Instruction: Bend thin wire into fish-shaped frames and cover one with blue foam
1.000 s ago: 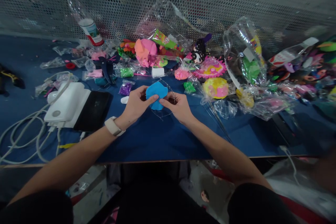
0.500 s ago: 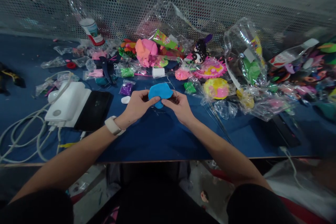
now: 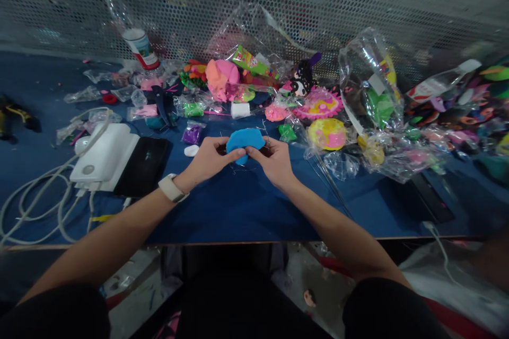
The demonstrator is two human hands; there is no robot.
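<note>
A flattened piece of blue modelling clay (image 3: 246, 138) is held between my two hands, with thin wires poking out around it. My left hand (image 3: 212, 160) grips its left side, thumb pressed on the near face. On the right side, my right hand (image 3: 275, 161) pinches it in the same way, the two thumbs almost meeting. Below the thumbs a smaller blue lobe shows. Just left of my left hand lie a white clay piece (image 3: 191, 150) and a purple clay packet (image 3: 193, 132). The fingers behind the clay are hidden.
A white power adapter (image 3: 104, 156) with looped cables and a black phone (image 3: 143, 167) lie on the left. Along the back are a plastic bottle (image 3: 140, 47), colourful clay pieces and clear bags (image 3: 371, 85). Thin metal rods (image 3: 330, 180) lie to the right, near a dark phone (image 3: 427, 198).
The blue clay has tilted slightly, its upper part looking flatter and a little further right. Both hands keep their hold, and my right hand has shifted slightly.
</note>
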